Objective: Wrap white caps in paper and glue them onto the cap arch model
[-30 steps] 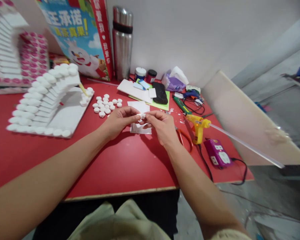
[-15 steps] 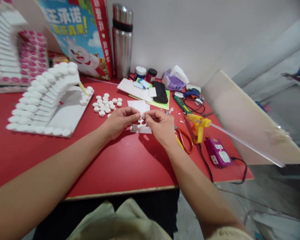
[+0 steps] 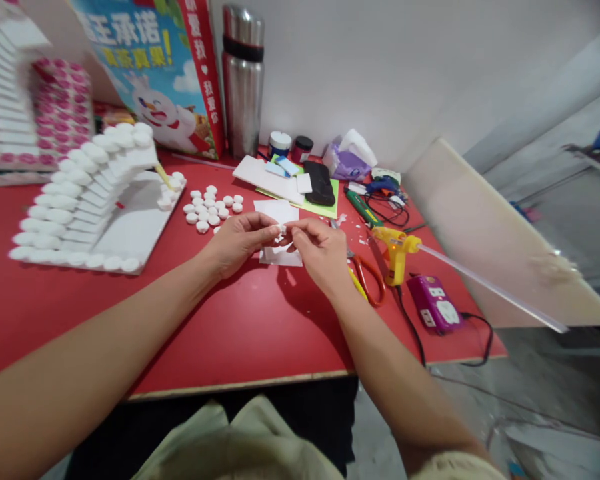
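Note:
Over a sheet of white paper (image 3: 285, 257), my left hand (image 3: 237, 243) pinches a small white piece (image 3: 281, 231) between thumb and fingertips. Its exact kind is too small to tell. My right hand (image 3: 323, 252) is closed in a pinch right beside the piece; what its fingertips hold, if anything, is hidden. Left of the hands lies a cluster of round white pieces (image 3: 213, 212) on the red table (image 3: 240, 333). Farther left stands a white model staircase (image 3: 93, 210), edged with similar round pieces.
To the right are red-handled pliers (image 3: 375, 283), a yellow glue gun (image 3: 396, 250) with a long glue stick, and a purple power socket box (image 3: 436, 305). A steel thermos (image 3: 243, 87), small jars (image 3: 280, 144) and a black case (image 3: 320, 183) stand behind. A pink-and-white model (image 3: 63, 113) is far left.
My right fingertips have shifted slightly off the small white piece, which now shows more at my left fingertips. The view has moved a little; the objects on the table stay put.

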`<state>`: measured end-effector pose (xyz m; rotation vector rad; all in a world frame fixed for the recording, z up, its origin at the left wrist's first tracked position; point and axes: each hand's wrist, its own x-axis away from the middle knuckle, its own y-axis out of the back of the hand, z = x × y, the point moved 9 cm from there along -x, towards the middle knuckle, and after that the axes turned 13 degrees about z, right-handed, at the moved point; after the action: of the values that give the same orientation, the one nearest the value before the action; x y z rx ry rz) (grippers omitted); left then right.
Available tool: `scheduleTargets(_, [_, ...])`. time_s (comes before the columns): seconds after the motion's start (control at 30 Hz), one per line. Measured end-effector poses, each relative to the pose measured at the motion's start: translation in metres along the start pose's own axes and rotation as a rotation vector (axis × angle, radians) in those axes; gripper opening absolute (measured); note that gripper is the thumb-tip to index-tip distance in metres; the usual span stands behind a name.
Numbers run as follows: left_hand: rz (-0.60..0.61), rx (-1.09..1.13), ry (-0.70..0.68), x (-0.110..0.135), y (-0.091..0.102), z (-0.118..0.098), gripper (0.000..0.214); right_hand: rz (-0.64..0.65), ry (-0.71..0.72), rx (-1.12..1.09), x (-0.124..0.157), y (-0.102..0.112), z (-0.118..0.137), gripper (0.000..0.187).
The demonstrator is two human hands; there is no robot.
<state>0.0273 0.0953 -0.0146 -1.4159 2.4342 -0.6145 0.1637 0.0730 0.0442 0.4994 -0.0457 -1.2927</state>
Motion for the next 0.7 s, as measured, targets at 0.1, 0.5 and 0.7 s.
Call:
scheduleTargets(0.1, [-0.017, -0.014, -0.003, 0.001, 0.001, 0.000, 0.037, -0.002, 0.030, 0.045, 0.001, 0.000, 0.004, 0.021])
scheduleTargets(0.5, [-0.016, -0.137, -0.079, 0.002, 0.003, -0.010, 0.033, -0.005, 0.173, 0.163, 0.007, -0.003, 0.025, 0.022])
scheduleTargets(0.7, [-0.035, -0.209, -0.132, 0.003, 0.003, -0.017, 0.032, 0.015, 0.255, 0.255, 0.009, -0.006, 0.032, 0.024])
